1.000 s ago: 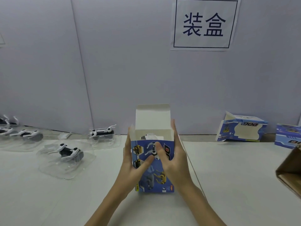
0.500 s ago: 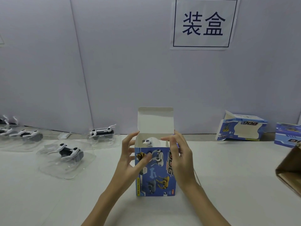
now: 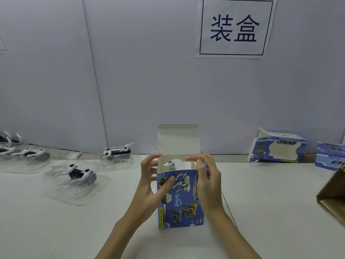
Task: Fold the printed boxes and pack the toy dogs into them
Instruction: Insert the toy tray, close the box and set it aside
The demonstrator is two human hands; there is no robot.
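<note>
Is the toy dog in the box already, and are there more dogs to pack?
Done: one toy dog sits inside the upright box. In hand: the left hand and right hand hold the box near its open top; the lid flap stands up, not closed. Left: more dogs in clear trays wait on the table.

A packing station in a small workshop: a white worktable runs along plain grey partition panels, a paper sign reading 装盒 hangs upper right, and toy dogs in clear blister trays wait at left.
</note>
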